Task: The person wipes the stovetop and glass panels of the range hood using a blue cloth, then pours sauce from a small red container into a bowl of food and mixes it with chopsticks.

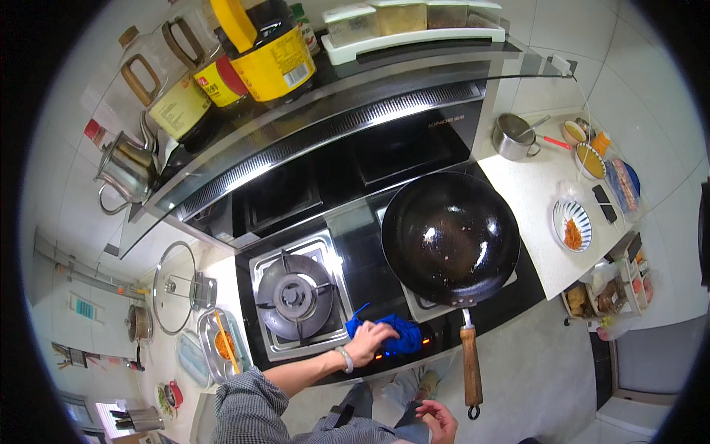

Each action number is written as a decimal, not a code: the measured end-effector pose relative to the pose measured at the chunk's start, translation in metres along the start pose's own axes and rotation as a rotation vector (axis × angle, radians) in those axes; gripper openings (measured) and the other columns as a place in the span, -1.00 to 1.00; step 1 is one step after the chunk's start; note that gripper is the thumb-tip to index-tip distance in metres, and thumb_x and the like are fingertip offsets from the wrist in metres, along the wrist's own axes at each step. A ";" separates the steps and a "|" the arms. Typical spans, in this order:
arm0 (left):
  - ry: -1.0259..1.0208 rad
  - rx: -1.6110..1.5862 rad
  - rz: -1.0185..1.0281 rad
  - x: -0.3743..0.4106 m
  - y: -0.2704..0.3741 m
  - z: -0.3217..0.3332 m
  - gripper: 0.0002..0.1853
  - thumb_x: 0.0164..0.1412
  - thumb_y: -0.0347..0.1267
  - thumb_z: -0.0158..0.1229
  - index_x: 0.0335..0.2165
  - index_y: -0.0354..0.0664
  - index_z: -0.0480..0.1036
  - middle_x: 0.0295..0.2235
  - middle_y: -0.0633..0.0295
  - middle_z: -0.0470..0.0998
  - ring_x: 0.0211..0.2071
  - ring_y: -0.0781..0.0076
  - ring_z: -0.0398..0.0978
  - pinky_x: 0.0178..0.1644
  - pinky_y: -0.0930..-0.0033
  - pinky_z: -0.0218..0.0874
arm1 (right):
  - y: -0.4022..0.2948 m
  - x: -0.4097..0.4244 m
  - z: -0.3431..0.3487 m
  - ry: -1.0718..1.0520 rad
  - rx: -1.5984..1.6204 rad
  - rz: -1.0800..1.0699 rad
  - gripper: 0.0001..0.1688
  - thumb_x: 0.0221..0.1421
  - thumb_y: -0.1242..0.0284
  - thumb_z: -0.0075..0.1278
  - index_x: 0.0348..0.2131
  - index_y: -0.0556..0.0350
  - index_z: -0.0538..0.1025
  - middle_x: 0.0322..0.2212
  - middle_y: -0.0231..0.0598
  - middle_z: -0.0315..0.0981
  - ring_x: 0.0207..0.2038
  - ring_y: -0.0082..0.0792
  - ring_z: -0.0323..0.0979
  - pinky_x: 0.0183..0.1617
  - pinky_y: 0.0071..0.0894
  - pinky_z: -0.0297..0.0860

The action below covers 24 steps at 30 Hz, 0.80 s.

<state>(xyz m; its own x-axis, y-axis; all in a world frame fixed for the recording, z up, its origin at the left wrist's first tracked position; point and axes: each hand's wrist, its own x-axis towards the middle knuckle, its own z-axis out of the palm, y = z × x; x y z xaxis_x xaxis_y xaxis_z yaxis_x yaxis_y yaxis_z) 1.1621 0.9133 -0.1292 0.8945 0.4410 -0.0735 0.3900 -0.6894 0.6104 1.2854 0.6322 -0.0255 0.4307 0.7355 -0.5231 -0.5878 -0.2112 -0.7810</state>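
My left hand (pixel 373 343) is closed on a blue cloth (pixel 404 333) that lies on the black glass top of the gas stove (pixel 363 255), beside lit control indicators at the front edge. To its left is the bare burner (pixel 295 298) with its pan support. A black wok (pixel 450 238) rests on the right burner, its wooden handle (pixel 471 366) pointing towards me; small bits cling to its inside. Below the stove's front edge, left of that handle, my right hand (pixel 438 420) hangs with fingers partly curled and nothing visible in it.
Right counter: steel pot (pixel 511 139), bowl with shredded orange food (pixel 573 236), bowls of yellowish liquid (pixel 590 161). Left: glass lid (pixel 173 287), steel tray (pixel 213 338) with chopsticks, knife block (pixel 145 419). A glass-edged range hood (pixel 333 127) overhangs the stove's back, carrying large bottles (pixel 272 61) and a seasoning rack (pixel 413 41).
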 end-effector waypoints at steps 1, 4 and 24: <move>0.021 0.072 0.040 0.005 -0.008 -0.004 -0.40 -0.29 -0.67 0.07 -0.15 -0.01 0.43 -0.14 0.13 0.47 -0.08 0.08 0.38 0.01 0.13 0.11 | 0.001 -0.008 -0.004 0.020 -0.008 0.022 -0.64 0.17 0.51 -0.09 -0.04 0.28 0.43 -0.27 -0.26 0.47 -0.21 -0.45 0.40 -0.05 -0.51 0.29; 0.475 0.021 0.030 0.059 -0.047 -0.059 -0.46 -0.21 -0.69 -0.03 -0.14 -0.15 0.40 -0.15 0.01 0.44 -0.05 -0.09 0.35 0.08 0.08 0.16 | -0.003 -0.023 -0.011 0.044 -0.020 -0.023 -0.64 0.17 0.52 -0.08 -0.03 0.28 0.43 -0.26 -0.24 0.47 -0.20 -0.45 0.40 -0.05 -0.48 0.31; 1.059 0.156 -0.734 -0.157 0.084 0.065 -0.58 0.20 -0.47 -0.10 0.06 -0.22 0.31 0.06 0.01 0.32 0.13 -0.01 0.19 0.22 0.01 -0.09 | 0.004 -0.069 -0.058 0.085 -0.217 -0.004 -0.68 0.14 0.62 -0.08 -0.07 0.31 0.43 -0.28 -0.17 0.49 -0.26 -0.44 0.45 -0.12 -0.50 0.37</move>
<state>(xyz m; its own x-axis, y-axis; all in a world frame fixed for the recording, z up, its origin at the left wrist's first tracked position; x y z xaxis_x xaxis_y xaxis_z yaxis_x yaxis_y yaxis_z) 1.0687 0.7489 -0.1178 -0.1161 0.9297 0.3495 0.7979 -0.1222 0.5903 1.2928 0.5434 -0.0120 0.4944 0.6815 -0.5395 -0.4286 -0.3488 -0.8334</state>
